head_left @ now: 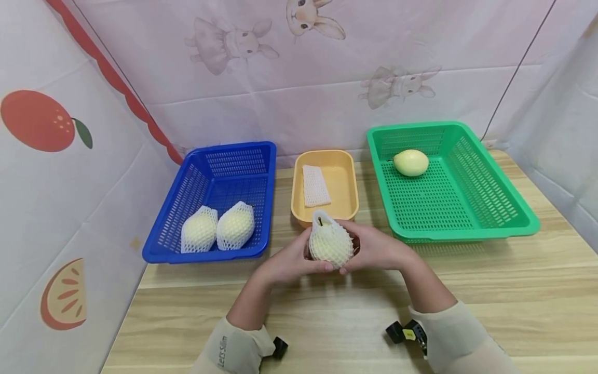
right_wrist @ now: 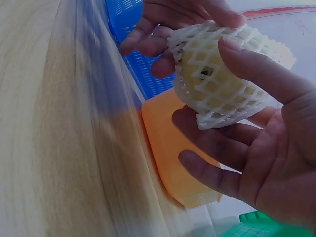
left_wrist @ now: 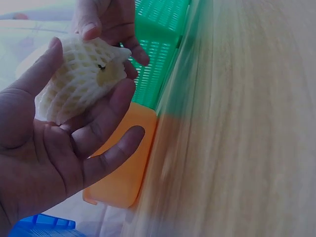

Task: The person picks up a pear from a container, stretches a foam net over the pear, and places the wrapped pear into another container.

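Observation:
A pale yellow pear (head_left: 331,246) in a white foam net sleeve is held up between both hands over the table, just in front of the small yellow bin. My left hand (head_left: 297,258) grips it from the left and my right hand (head_left: 374,246) from the right, thumbs on the near side. In the head view the dark stem shows through the sleeve's open top. The left wrist view shows the netted pear (left_wrist: 79,79) with fingers curved under it. From the right wrist, the net (right_wrist: 222,74) covers most of the fruit, with a dark spot showing through.
At the left stands a blue basket (head_left: 268,208) with two netted pears (head_left: 235,226). The yellow bin (head_left: 343,182) in the middle holds a flat foam net (head_left: 315,186). A green basket (head_left: 467,208) at the right holds one bare pear (head_left: 411,163). Printed cloth hangs behind.

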Action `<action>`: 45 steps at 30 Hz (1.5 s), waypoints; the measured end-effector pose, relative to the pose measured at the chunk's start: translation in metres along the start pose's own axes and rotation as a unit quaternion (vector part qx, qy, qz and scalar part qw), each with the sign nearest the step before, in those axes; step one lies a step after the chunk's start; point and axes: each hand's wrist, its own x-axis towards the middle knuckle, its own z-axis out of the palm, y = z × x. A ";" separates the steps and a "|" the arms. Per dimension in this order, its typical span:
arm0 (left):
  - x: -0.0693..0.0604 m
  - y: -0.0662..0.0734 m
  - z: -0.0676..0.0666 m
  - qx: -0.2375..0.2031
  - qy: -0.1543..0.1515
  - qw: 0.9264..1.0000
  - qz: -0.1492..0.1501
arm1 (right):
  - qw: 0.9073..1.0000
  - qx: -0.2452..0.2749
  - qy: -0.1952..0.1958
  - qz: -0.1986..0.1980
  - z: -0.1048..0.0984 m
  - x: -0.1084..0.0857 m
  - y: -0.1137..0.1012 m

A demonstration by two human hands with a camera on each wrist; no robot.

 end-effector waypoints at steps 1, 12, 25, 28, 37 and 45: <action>0.000 -0.001 0.000 0.002 0.001 1.000 -0.002 | 1.000 0.000 -0.001 -0.002 0.000 0.000 0.000; 0.002 -0.003 0.005 0.013 0.003 1.000 0.000 | 1.000 0.013 -0.011 0.002 0.001 0.000 0.002; -0.002 0.007 0.009 0.007 0.136 0.990 -0.038 | 0.998 0.009 0.046 0.052 0.001 0.001 -0.004; -0.001 0.006 0.009 0.000 0.130 0.991 -0.030 | 0.998 -0.007 0.045 0.046 0.001 0.001 -0.004; 0.004 0.004 0.019 -0.039 0.174 0.983 -0.043 | 0.996 -0.024 0.075 0.045 0.004 0.001 -0.009; 0.007 0.008 0.024 -0.085 0.230 0.968 -0.054 | 0.997 0.020 0.079 0.015 0.003 0.001 -0.014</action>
